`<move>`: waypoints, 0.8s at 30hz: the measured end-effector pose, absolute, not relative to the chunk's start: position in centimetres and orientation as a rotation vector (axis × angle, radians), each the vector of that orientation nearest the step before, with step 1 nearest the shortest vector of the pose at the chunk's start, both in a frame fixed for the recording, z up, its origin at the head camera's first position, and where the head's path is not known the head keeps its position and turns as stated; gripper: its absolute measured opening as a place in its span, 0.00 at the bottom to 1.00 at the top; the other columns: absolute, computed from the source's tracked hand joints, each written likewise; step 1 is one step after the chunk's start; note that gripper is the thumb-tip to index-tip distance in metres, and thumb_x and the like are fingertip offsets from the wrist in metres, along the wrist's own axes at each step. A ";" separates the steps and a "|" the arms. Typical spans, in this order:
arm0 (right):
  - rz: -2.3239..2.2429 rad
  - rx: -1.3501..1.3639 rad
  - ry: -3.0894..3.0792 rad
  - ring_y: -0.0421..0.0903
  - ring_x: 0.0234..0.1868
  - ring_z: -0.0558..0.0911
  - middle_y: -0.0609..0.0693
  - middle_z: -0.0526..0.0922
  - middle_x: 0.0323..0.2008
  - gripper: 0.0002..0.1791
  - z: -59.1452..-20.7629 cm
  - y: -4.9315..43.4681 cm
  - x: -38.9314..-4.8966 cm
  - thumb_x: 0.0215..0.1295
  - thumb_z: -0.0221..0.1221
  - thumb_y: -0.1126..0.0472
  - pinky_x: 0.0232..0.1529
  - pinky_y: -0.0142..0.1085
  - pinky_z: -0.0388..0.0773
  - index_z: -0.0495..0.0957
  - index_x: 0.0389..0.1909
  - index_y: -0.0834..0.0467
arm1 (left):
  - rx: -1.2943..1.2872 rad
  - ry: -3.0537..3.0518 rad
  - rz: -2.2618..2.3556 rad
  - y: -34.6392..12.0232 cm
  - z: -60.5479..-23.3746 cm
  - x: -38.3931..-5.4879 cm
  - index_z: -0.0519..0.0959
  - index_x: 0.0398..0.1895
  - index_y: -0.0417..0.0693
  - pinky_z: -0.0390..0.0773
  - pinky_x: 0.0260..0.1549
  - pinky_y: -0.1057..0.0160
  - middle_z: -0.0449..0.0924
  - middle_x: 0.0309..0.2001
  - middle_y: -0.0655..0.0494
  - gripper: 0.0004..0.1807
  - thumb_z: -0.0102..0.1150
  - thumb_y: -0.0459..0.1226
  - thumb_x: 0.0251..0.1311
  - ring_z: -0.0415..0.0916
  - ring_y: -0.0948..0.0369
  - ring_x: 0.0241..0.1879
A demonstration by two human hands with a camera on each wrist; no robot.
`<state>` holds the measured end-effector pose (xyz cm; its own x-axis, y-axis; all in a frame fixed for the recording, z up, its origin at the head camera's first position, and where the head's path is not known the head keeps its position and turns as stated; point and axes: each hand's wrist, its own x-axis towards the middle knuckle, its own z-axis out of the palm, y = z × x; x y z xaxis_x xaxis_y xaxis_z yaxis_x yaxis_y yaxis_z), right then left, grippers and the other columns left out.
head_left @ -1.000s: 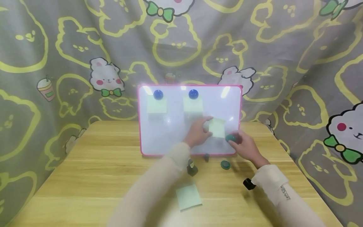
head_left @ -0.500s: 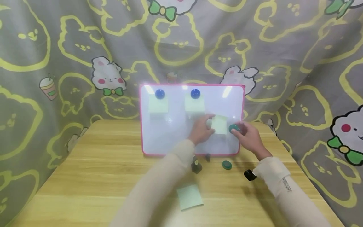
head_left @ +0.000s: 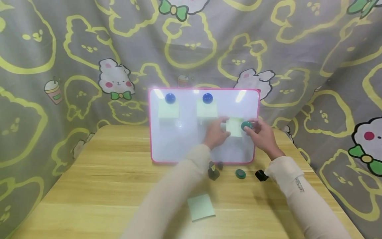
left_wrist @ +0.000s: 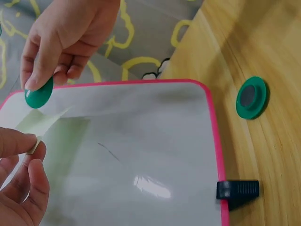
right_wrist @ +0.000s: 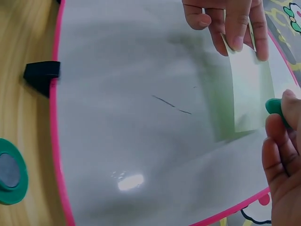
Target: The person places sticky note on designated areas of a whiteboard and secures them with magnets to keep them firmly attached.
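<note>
My left hand [head_left: 216, 133] pinches the left edge of a pale green sticky note [head_left: 234, 127] in front of the upright whiteboard [head_left: 179, 142]. In the left wrist view the note [left_wrist: 40, 121] stands off the board, its shadow falling beside it. At the note's right side, my right hand [head_left: 262, 132] holds a round green magnet [head_left: 246, 125] between thumb and fingers. In the right wrist view the magnet [right_wrist: 273, 107] is close to the note's edge. Two more notes hang on the board, each under a blue magnet [head_left: 170, 98].
Another green magnet [head_left: 240, 173] lies on the wooden table [head_left: 98, 186], its dark disc facing up. Black clips [head_left: 261, 175] stand along the board's lower edge. A loose sticky note [head_left: 201, 207] lies nearer the front. A patterned curtain [head_left: 134, 43] hangs behind.
Both hands have moved up the board, carrying the sticky note and the green magnet higher. The magnet has come closer to the note's right edge.
</note>
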<state>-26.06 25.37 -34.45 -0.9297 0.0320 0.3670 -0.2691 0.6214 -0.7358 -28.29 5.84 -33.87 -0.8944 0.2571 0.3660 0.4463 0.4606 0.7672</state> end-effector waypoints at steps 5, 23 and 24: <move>1.244 0.196 -2.483 0.49 0.36 0.79 0.54 0.78 0.41 0.25 -33.8 25.3 -26.7 0.58 0.56 0.44 0.38 0.43 0.77 0.70 0.51 0.55 | -0.605 -2.468 -1.450 6.4 -33.8 -28.6 0.71 0.56 0.44 0.73 0.27 0.73 0.73 0.52 0.50 0.30 0.64 0.28 0.45 0.72 0.64 0.24; 1.208 0.203 -2.504 0.56 0.45 0.77 0.55 0.73 0.48 0.24 -31.3 25.1 -28.8 0.61 0.53 0.46 0.42 0.53 0.76 0.71 0.54 0.56 | -0.512 -2.540 -1.362 7.8 -32.8 -28.5 0.65 0.62 0.52 0.71 0.43 0.71 0.67 0.60 0.58 0.32 0.56 0.29 0.51 0.71 0.66 0.35; 1.208 0.210 -2.503 0.57 0.45 0.77 0.55 0.73 0.49 0.24 -31.1 25.1 -28.8 0.62 0.53 0.46 0.42 0.53 0.75 0.71 0.54 0.56 | -0.511 -2.539 -1.363 7.9 -32.7 -28.5 0.65 0.62 0.52 0.70 0.47 0.70 0.66 0.60 0.58 0.32 0.56 0.28 0.51 0.71 0.65 0.40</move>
<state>-28.83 25.10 -31.11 -0.9267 0.0195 0.3752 -0.2815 0.6252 -0.7279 -28.47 7.89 -32.66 -0.9167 0.2004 0.3456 0.3988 0.5111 0.7614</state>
